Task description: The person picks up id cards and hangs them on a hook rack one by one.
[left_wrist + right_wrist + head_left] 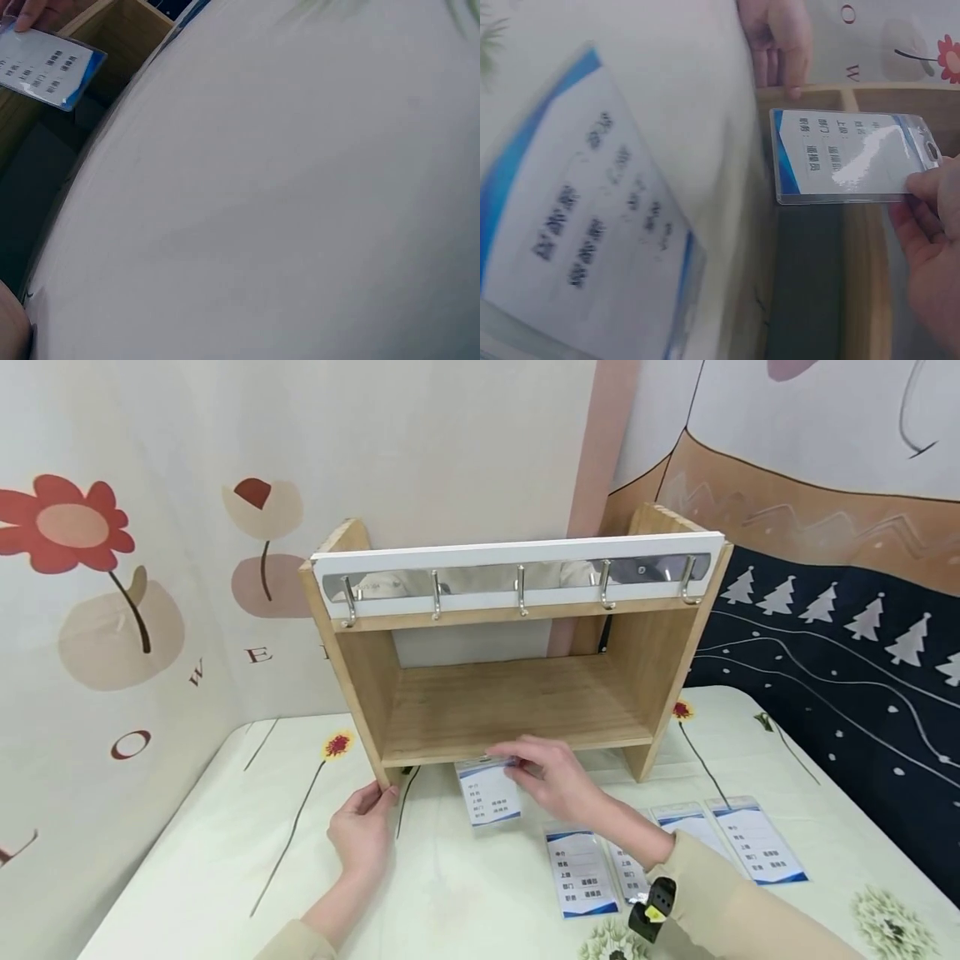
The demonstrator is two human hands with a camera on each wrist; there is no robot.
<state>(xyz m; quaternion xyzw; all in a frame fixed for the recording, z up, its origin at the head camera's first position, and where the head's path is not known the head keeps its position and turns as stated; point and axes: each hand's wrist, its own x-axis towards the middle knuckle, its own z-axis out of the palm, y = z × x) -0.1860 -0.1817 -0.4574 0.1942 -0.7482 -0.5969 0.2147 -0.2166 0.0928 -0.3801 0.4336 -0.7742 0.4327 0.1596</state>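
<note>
My right hand (pixel 551 772) pinches a clear ID badge holder (pixel 490 795) near its slotted top end, just in front of the lower board of a wooden shelf (pixel 517 697). Blue-edged white card with printed lines shows through the holder's plastic. In the right wrist view, thumb and fingers grip a corner of this badge holder (pixel 847 161), with light glaring off it. Down at the shelf's lower left corner, my left hand (pixel 363 831) holds the foot of the side panel between thumb and fingers. The left wrist view barely catches that hand.
Several more badge holders (pixel 581 872) lie on the pale flowered tablecloth (pixel 457 902), partly under my right forearm. Across the shelf's upper front runs a white rail (pixel 480 553) with several metal hooks (pixel 521 592). Printed curtains (pixel 450 443) hang behind and at the sides.
</note>
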